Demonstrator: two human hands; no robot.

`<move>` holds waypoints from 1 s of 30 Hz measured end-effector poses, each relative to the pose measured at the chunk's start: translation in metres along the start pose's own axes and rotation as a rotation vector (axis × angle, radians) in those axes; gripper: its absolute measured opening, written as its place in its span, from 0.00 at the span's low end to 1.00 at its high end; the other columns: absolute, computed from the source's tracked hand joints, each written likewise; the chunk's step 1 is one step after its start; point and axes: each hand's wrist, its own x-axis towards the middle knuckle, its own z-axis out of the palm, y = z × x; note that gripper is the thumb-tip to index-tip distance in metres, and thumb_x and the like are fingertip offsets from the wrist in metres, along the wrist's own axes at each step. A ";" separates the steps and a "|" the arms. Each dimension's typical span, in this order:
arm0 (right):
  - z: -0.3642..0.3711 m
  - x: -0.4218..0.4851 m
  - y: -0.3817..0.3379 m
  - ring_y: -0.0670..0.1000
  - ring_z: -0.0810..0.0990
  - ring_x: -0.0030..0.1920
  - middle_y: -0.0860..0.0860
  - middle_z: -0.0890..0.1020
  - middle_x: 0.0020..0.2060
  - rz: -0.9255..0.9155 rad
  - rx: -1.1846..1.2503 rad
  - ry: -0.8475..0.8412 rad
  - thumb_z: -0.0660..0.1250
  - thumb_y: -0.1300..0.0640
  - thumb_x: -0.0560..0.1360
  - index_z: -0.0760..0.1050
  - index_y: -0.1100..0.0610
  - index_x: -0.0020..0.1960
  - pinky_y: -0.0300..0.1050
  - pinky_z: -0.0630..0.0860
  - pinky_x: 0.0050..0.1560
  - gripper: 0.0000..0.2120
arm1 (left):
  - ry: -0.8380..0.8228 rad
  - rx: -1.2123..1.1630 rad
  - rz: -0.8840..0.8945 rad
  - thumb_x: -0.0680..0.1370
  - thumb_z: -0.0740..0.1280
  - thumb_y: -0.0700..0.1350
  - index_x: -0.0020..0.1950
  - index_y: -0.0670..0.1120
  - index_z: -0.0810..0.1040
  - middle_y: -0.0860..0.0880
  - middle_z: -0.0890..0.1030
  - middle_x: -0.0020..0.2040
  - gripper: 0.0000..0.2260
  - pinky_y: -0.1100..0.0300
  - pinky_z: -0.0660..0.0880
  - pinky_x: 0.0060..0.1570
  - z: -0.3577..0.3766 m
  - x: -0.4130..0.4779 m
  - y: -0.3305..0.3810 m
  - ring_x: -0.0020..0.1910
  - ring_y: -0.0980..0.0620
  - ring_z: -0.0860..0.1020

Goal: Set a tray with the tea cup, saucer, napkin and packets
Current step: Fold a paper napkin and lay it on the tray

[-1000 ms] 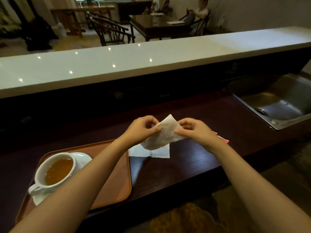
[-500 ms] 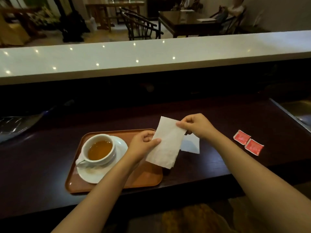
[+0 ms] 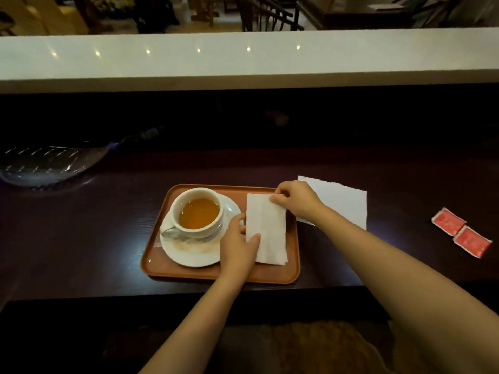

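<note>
Both hands pinch the folded napkin (image 3: pixel 267 230) lying on the tray (image 3: pixel 224 275), at three o'clock of the tea cup (image 3: pixel 198 211): left hand (image 3: pixel 237 248) low, right hand (image 3: pixel 295 202) high. Packets (image 3: pixel 461 232) lie farther toward three o'clock.

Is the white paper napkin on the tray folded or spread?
Folded: the white paper napkin is a narrow rectangle with layered edges at its near corner.

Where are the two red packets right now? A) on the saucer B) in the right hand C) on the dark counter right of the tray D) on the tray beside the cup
C: both red packets lie on the dark counter, well right of the tray.
</note>
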 end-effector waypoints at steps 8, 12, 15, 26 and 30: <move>0.021 0.020 0.007 0.56 0.76 0.51 0.57 0.80 0.50 -0.016 -0.217 0.138 0.62 0.56 0.75 0.78 0.60 0.52 0.44 0.71 0.46 0.11 | -0.040 0.312 0.045 0.75 0.64 0.44 0.70 0.49 0.61 0.48 0.68 0.71 0.24 0.56 0.64 0.67 0.017 -0.011 0.000 0.69 0.50 0.67; 0.025 0.022 0.018 0.55 0.73 0.55 0.57 0.79 0.52 -0.033 -0.251 0.188 0.62 0.56 0.75 0.77 0.59 0.54 0.48 0.71 0.55 0.11 | 0.003 0.397 0.098 0.76 0.64 0.44 0.69 0.50 0.62 0.50 0.67 0.70 0.23 0.57 0.65 0.66 0.019 -0.019 0.002 0.69 0.50 0.66; 0.020 0.019 0.028 0.55 0.72 0.56 0.55 0.77 0.52 -0.027 -0.212 0.223 0.64 0.55 0.74 0.76 0.57 0.55 0.48 0.71 0.56 0.11 | 0.035 0.465 0.158 0.76 0.63 0.46 0.68 0.51 0.63 0.50 0.67 0.71 0.21 0.57 0.66 0.65 0.021 -0.023 0.005 0.69 0.50 0.64; -0.073 -0.044 0.107 0.60 0.72 0.58 0.59 0.78 0.54 0.304 -0.194 0.260 0.67 0.51 0.72 0.74 0.60 0.57 0.55 0.71 0.58 0.17 | -0.157 0.387 0.515 0.78 0.59 0.44 0.67 0.47 0.67 0.47 0.73 0.66 0.17 0.57 0.66 0.62 0.075 -0.007 0.057 0.65 0.50 0.66; -0.071 -0.073 0.124 0.61 0.72 0.58 0.58 0.77 0.54 0.458 -0.371 0.299 0.66 0.43 0.71 0.75 0.60 0.54 0.55 0.70 0.55 0.21 | -0.270 0.557 0.579 0.77 0.57 0.38 0.70 0.45 0.63 0.45 0.68 0.70 0.21 0.53 0.60 0.68 0.114 0.017 0.070 0.69 0.46 0.63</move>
